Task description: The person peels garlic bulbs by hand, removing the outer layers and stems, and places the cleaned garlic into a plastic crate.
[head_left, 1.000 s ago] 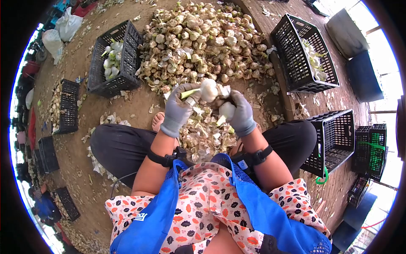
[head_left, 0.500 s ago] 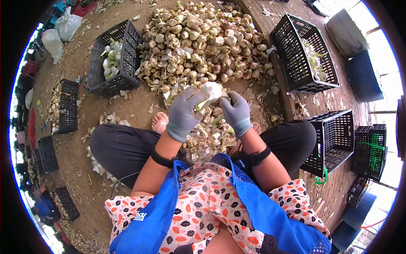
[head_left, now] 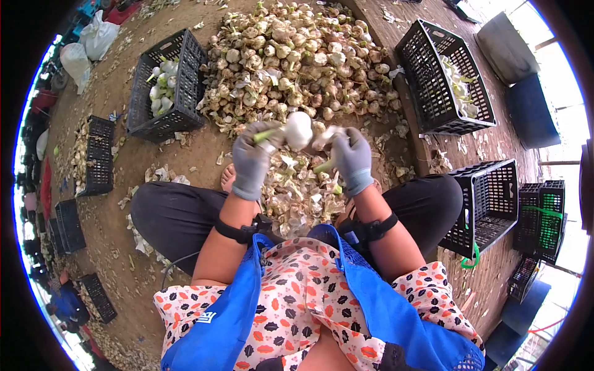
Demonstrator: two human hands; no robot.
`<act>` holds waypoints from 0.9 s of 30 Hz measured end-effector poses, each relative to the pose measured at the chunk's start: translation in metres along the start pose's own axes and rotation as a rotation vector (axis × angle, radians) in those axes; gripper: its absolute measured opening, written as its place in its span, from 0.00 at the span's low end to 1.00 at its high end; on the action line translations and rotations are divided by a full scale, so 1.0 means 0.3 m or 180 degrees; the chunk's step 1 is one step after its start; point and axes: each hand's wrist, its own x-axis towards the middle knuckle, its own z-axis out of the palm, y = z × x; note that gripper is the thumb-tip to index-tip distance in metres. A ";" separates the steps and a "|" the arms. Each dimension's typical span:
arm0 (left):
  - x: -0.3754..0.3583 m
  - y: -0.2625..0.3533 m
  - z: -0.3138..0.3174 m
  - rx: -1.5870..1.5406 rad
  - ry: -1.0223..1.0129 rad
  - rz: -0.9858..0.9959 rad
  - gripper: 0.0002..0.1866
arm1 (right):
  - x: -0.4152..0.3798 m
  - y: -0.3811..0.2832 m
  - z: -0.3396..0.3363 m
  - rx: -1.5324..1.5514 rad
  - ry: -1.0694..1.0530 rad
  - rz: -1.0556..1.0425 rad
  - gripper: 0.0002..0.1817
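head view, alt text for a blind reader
A grey-gloved left hand holds a round white garlic bulb by its green stem; the grey-gloved right hand pinches pale papery skin. Beyond lies a brownish garlic heap between two black plastic crates.

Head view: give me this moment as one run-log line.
left hand: holds green-stemmed white bulb | right hand: holds pale husk beside it | garlic pile: beyond both hands | black crate: left of pile

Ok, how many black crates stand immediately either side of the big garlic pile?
2: the left crate at the garlic pile's left, the right crate to its right, both containing pale bulbs. Neither side seems to hide another.
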 end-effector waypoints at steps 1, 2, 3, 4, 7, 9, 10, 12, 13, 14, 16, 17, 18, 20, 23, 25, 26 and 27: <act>0.017 0.007 -0.024 -0.1367 -0.0027 -0.0408 0.07 | 0.030 0.019 -0.009 0.0669 0.0187 0.0369 0.09; 0.034 0.008 -0.054 -0.2733 -0.0053 -0.0814 0.08 | 0.044 0.001 -0.011 0.1340 0.0369 0.0734 0.08; 0.035 -0.067 -0.092 -0.3599 0.0058 -0.1284 0.11 | 0.045 -0.018 -0.028 0.1499 0.0308 0.0968 0.06; 0.041 -0.045 -0.091 -0.3589 0.0059 -0.1274 0.11 | 0.024 -0.092 -0.027 0.1641 0.0128 0.1111 0.06; 0.044 0.013 -0.060 -0.3786 0.0351 -0.1774 0.12 | 0.034 -0.011 -0.011 0.1649 -0.0306 0.0671 0.10; 0.033 -0.008 -0.049 -0.3560 0.0346 -0.1826 0.11 | -0.001 -0.039 -0.006 0.1268 -0.0625 0.0823 0.15; 0.028 -0.021 -0.043 -0.3333 0.0332 -0.1879 0.10 | -0.014 -0.045 0.001 0.1273 -0.0620 0.0826 0.15; 0.018 -0.036 -0.028 -0.2976 0.0261 -0.1830 0.07 | -0.044 -0.064 0.025 0.0576 -0.0902 -0.0075 0.17; 0.015 -0.034 -0.012 -0.2286 0.0238 -0.1602 0.07 | -0.058 -0.075 0.033 0.0766 -0.0965 0.0027 0.18; 0.010 -0.033 0.004 -0.1602 0.0213 -0.1367 0.07 | -0.061 -0.075 0.047 0.0638 -0.0918 -0.0106 0.17; -0.009 -0.029 0.034 -0.1321 0.0184 -0.1017 0.06 | -0.058 -0.063 0.049 -0.0185 -0.0838 -0.0404 0.17; -0.020 -0.029 0.046 -0.1035 0.0159 -0.0666 0.06 | -0.057 -0.059 0.045 -0.0186 -0.0835 -0.0401 0.17; -0.025 -0.031 0.052 -0.0747 0.0130 -0.0315 0.06 | -0.056 -0.058 0.041 -0.0152 -0.0791 -0.0365 0.17; -0.022 -0.029 0.047 -0.0791 0.0073 -0.0234 0.06 | -0.047 -0.043 0.031 -0.0118 -0.0744 -0.0327 0.16; -0.018 -0.016 0.039 -0.0855 0.0162 -0.0628 0.05 | -0.040 -0.042 0.026 0.0016 -0.0872 -0.0524 0.15; -0.019 -0.016 0.042 -0.0716 0.0129 -0.0553 0.05 | -0.059 -0.067 0.022 0.0139 -0.0891 -0.0379 0.13; -0.019 -0.013 0.049 -0.0719 0.0123 -0.0554 0.05 | -0.057 -0.055 0.020 0.0137 -0.0885 -0.0377 0.13; -0.020 -0.008 0.057 -0.0730 0.0100 -0.0310 0.04 | -0.053 -0.032 0.020 -0.0264 -0.0822 -0.0563 0.12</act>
